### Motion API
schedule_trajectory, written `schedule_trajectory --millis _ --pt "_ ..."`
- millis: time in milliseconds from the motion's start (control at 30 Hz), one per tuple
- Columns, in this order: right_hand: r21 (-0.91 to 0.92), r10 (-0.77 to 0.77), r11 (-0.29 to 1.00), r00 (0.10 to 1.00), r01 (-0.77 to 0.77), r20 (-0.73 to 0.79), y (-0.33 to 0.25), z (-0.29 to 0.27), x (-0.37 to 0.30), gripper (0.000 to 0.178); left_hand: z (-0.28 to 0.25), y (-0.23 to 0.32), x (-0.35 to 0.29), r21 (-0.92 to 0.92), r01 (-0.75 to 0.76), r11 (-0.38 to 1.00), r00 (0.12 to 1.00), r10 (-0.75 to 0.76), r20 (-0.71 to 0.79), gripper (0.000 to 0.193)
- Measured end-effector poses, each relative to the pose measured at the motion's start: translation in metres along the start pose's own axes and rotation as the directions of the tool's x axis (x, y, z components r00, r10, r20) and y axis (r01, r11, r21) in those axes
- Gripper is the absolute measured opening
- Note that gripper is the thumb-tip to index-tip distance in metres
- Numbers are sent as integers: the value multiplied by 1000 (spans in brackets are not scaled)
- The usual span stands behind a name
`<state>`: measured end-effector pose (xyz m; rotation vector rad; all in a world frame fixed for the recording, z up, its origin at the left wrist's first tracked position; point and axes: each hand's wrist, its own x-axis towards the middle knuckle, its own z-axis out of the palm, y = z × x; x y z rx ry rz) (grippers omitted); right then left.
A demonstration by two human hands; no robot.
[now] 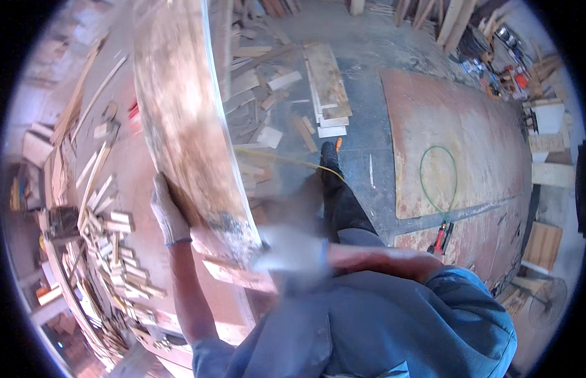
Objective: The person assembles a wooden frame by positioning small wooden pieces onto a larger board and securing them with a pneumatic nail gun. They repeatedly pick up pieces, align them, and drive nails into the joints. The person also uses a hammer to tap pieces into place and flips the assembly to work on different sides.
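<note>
A long, weathered wooden board (183, 113) slants up from in front of me, its near end stained dark and its right edge pale. My left hand (169, 211), in a whitish work glove, grips its left edge. At the near right corner of the board is my gloved right hand (296, 252), smeared by motion. Whether its fingers are closed, or touch the board, I cannot tell. Beneath the board's near end lies another piece of wood (236, 274) on a reddish work surface (224, 309).
Many short wood strips (116, 264) lie heaped on the left. Offcuts (261, 94) and stacked boards (327, 82) cover floor ahead. Right are a large reddish sheet (469, 145), a red-and-black tool (440, 239) with a green hose (421, 170), and a fan (548, 301).
</note>
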<state>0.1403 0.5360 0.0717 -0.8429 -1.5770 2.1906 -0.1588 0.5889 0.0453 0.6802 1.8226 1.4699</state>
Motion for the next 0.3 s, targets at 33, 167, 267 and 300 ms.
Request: schedule_trajectory --millis 33,167,267,300 --pt "73 -83 994 996 86 -44 -3 10 15 40 -31 -6 -14 96 -52 994 997 57 -53 38" --pt "97 -3 995 1000 3 -1 -29 18 49 30 -152 -43 -85 602 -95 792 991 132 -18 48" --pt "320 192 912 957 -256 219 -13 33 73 44 -195 -65 -129 783 101 614 995 -61 -80 49" --pt "371 165 888 942 -271 292 -2 48 80 53 -215 -67 -146 767 146 625 988 -62 -138 49"
